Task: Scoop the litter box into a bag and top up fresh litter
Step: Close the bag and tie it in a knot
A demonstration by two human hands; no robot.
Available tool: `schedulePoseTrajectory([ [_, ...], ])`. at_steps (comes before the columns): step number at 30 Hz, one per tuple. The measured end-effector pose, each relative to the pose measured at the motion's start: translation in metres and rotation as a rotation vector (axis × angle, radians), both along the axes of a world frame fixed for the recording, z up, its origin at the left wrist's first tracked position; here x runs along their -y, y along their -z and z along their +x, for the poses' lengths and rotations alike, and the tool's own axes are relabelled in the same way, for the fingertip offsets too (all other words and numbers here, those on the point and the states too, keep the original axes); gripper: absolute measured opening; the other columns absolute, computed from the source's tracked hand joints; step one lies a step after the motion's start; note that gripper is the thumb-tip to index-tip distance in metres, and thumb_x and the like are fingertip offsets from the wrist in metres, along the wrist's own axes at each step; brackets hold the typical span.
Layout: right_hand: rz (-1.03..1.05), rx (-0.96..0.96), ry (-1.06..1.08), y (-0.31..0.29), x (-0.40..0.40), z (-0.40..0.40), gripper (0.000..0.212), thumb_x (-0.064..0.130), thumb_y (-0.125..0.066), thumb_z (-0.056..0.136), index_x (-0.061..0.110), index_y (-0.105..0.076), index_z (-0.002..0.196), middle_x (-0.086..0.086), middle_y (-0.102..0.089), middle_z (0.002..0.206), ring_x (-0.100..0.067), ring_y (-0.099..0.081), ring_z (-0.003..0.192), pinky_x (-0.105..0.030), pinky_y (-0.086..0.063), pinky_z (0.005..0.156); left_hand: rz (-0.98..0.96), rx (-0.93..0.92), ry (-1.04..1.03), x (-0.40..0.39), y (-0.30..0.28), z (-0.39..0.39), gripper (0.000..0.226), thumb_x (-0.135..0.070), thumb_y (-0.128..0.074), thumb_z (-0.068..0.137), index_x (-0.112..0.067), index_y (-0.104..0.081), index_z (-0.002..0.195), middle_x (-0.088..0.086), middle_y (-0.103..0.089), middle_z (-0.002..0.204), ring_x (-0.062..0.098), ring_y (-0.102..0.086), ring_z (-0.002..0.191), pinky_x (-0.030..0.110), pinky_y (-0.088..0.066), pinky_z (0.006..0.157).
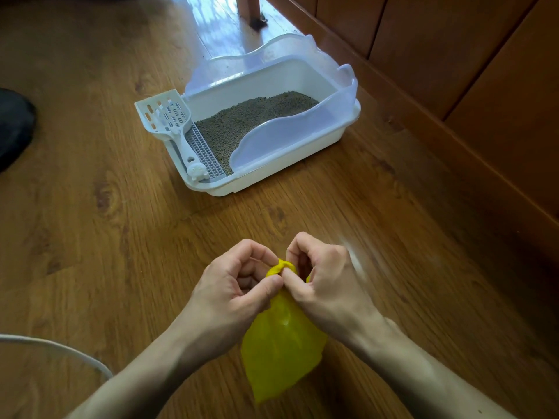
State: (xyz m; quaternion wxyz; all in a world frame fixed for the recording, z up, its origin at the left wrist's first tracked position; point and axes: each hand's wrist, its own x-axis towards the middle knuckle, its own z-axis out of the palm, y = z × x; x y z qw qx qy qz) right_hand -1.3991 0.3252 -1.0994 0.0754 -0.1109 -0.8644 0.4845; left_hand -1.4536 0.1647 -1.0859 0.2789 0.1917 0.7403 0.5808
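A yellow plastic bag hangs between my hands low in the head view. My left hand and my right hand both pinch its bunched top edge with thumb and fingers, knuckles facing each other. Farther ahead on the wooden floor stands a white litter box with a clear raised rim, filled with grey-brown litter. A white slotted scoop rests on the box's left end beside a grated step.
A wooden wall with a baseboard runs along the right, close behind the box. A dark object lies at the left edge. A pale cord curves across the lower left floor. A furniture leg stands at the top.
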Motion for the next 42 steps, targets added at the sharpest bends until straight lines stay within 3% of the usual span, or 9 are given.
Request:
schedulePoseTrajectory([
  [5,-0.038,0.05,-0.026,0.004,-0.005,0.0,0.026,0.008,-0.062,0.075,0.024,-0.054,0.095,0.004,-0.054,0.061,-0.01,-0.051,0.051,-0.014,-0.033,0.048,-0.035,-0.063,-0.015,0.0,0.001,0.002,0.019,-0.025,-0.075,0.077,-0.028,-0.067,0.093,0.007,-0.069,0.083,0.033,-0.065,0.076,0.055,-0.056,0.066],
  [9,-0.132,0.099,-0.107,0.007,-0.009,-0.001,0.04,0.016,-0.062,0.083,0.036,-0.057,0.117,0.004,-0.057,0.072,-0.012,-0.053,0.057,-0.027,-0.042,0.051,-0.076,-0.14,-0.078,0.004,0.0,-0.005,0.013,-0.031,-0.08,0.079,-0.028,-0.069,0.087,0.005,-0.069,0.082,0.029,-0.067,0.073,0.055,-0.056,0.062],
  [11,-0.228,0.095,-0.138,0.005,-0.011,-0.002,0.032,0.016,-0.064,0.085,0.034,-0.063,0.111,0.0,-0.063,0.078,-0.018,-0.059,0.063,-0.034,-0.049,0.054,-0.085,-0.171,-0.102,0.005,-0.001,-0.007,0.013,-0.031,-0.081,0.079,-0.027,-0.071,0.086,0.005,-0.07,0.081,0.029,-0.067,0.072,0.055,-0.056,0.061],
  [17,-0.452,0.083,-0.134,0.004,-0.02,-0.004,0.013,0.023,-0.068,0.087,0.02,-0.072,0.099,-0.001,-0.065,0.072,-0.011,-0.059,0.067,-0.025,-0.047,0.059,-0.126,-0.234,-0.169,0.011,0.001,-0.015,0.013,-0.036,-0.077,0.077,-0.028,-0.072,0.085,0.004,-0.068,0.076,0.029,-0.065,0.069,0.051,-0.057,0.059],
  [26,-0.389,-0.021,-0.046,0.006,-0.023,-0.006,0.006,0.016,-0.073,0.084,0.018,-0.068,0.086,-0.012,-0.064,0.074,-0.034,-0.062,0.068,-0.045,-0.052,0.06,-0.124,-0.239,-0.196,0.011,-0.003,-0.02,0.007,-0.027,-0.079,0.081,-0.028,-0.072,0.083,0.003,-0.065,0.075,0.025,-0.063,0.068,0.029,-0.055,0.057],
  [31,-0.33,0.01,-0.003,0.007,-0.03,-0.008,0.009,0.013,-0.072,0.087,0.015,-0.067,0.08,-0.009,-0.066,0.066,-0.024,-0.063,0.059,-0.042,-0.053,0.058,-0.184,-0.273,-0.189,0.016,-0.006,-0.024,0.012,-0.015,-0.077,0.085,-0.025,-0.073,0.079,0.006,-0.063,0.07,0.021,-0.057,0.062,0.023,-0.048,0.052],
  [36,-0.18,0.047,0.088,0.021,-0.044,-0.008,0.009,0.022,-0.071,0.084,0.022,-0.067,0.076,-0.004,-0.067,0.066,-0.024,-0.064,0.063,-0.05,-0.054,0.061,-0.251,-0.286,-0.247,0.021,-0.003,-0.03,0.012,-0.015,-0.073,0.086,-0.023,-0.072,0.077,0.004,-0.063,0.068,0.007,-0.054,0.057,0.018,-0.044,0.05],
  [39,-0.217,0.06,0.062,0.019,-0.043,-0.008,0.008,0.017,-0.074,0.083,0.022,-0.067,0.081,-0.003,-0.068,0.073,-0.024,-0.065,0.067,-0.046,-0.055,0.062,-0.237,-0.277,-0.263,0.019,-0.002,-0.027,0.011,-0.014,-0.072,0.087,-0.022,-0.07,0.08,0.005,-0.063,0.07,0.011,-0.055,0.059,0.019,-0.046,0.05],
  [42,-0.362,0.039,0.016,0.012,-0.043,-0.009,0.011,0.013,-0.074,0.084,0.021,-0.07,0.091,-0.005,-0.069,0.083,-0.018,-0.062,0.071,-0.03,-0.051,0.061,-0.17,-0.227,-0.303,0.016,-0.005,-0.029,0.013,-0.007,-0.072,0.087,-0.02,-0.07,0.083,0.004,-0.063,0.072,0.01,-0.054,0.062,0.02,-0.048,0.053],
])
